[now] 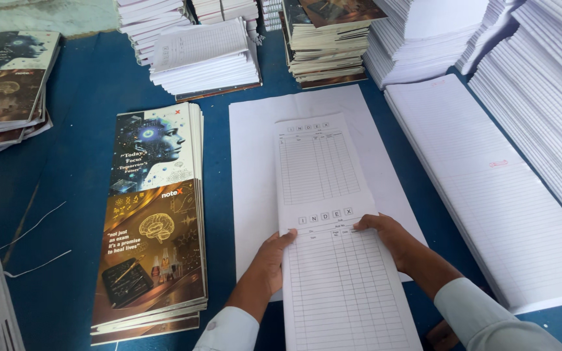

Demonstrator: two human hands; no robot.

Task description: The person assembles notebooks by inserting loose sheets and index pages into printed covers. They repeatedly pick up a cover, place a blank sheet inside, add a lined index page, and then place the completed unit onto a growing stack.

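Between both hands (333, 250), index sheet (333, 227) lengthwise, away.

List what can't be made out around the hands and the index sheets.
Head view only:
- Index sheets: near end cut off by the bottom edge.
- Left hand: fingertips hidden under the sheets' edge; grip unclear.
- Right hand: palm faces down, unseen.
- Printed cover stack: count too fine to tell.

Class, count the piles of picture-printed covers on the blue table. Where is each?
3 visible: one pile left of the hands, one at far left, one at top centre. Others may be hidden.
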